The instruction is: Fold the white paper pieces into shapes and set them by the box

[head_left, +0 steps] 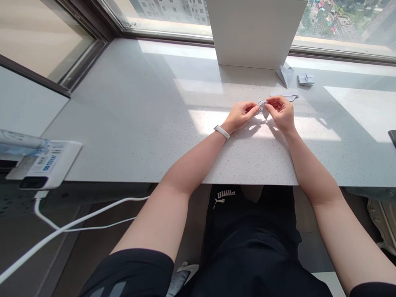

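A small folded white paper point(265, 110) is pinched between both hands, just above the sunlit counter, its pointed end downward. My left hand point(243, 114) grips its left side with thumb and fingers; a white band circles that wrist. On the right side, my right hand point(282, 112) pinches the paper between thumb and fingertips. Right behind the hands lies a flat folded paper strip point(289, 96). Farther back are a pointed folded paper point(286, 76) and a small boxy folded paper point(306, 79).
The speckled white counter point(139, 123) runs along the windows. A white panel point(255, 33) stands upright at the back. On the left, a white device point(54, 163) with a white cable point(93, 214) sits at the counter edge. A dark object point(392, 137) shows far right.
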Demonstrator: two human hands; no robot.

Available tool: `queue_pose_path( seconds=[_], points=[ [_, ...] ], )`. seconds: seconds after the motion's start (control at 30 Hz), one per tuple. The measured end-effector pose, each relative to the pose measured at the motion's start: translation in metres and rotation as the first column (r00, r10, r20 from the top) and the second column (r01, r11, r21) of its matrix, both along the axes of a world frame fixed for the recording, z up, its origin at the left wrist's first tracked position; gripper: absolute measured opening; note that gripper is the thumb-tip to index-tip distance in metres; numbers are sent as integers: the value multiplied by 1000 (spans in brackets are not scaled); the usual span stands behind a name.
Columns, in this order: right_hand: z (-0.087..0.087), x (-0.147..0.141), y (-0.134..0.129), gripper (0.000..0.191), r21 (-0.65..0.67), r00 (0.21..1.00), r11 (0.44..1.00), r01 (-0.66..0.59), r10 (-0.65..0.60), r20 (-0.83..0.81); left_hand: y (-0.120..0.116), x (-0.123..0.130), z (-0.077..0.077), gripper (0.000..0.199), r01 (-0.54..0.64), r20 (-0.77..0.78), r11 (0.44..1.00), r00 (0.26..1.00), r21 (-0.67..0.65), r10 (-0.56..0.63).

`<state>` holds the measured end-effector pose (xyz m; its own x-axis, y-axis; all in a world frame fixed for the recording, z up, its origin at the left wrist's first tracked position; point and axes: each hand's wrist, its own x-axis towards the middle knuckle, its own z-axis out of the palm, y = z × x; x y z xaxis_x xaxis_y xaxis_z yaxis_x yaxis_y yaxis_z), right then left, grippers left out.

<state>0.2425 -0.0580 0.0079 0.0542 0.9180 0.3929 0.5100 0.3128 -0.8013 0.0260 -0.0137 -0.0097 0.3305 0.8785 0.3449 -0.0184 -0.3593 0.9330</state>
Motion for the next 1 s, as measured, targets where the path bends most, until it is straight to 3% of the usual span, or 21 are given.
queue_pose_path(
  seconds=[0.1,0.23,0.37,0.57,0.67,0.83,1.0],
  points=[
    [2,-1,-2,45,4,999,999,44,-43,-16,1,-2,5,39,80,-41,996,996,-31,-81],
    [3,0,-6,43,14,994,997,77,-78,78,7,-3,12,39,-85,132,988,986,-126,101],
    [2,-8,-13,37,-63,966,994,-86,99,241,16,-5,12,41,-224,218,954,939,-200,266],
    [-7,-28,-18,59,-127,853,949,-289,316,416,22,-6,6,49,-238,220,949,934,-206,282],
    [-9,-29,-15,51,-143,823,931,-337,365,435,24,-5,1,51,-244,213,947,934,-209,288],
    [-7,-25,-11,20,-142,818,923,-358,383,428,26,-5,-2,55,-253,208,944,932,-213,297],
    [-2,-23,-13,15,-95,887,947,-307,321,331,22,-6,5,51,-240,213,947,934,-215,285]
  ],
)
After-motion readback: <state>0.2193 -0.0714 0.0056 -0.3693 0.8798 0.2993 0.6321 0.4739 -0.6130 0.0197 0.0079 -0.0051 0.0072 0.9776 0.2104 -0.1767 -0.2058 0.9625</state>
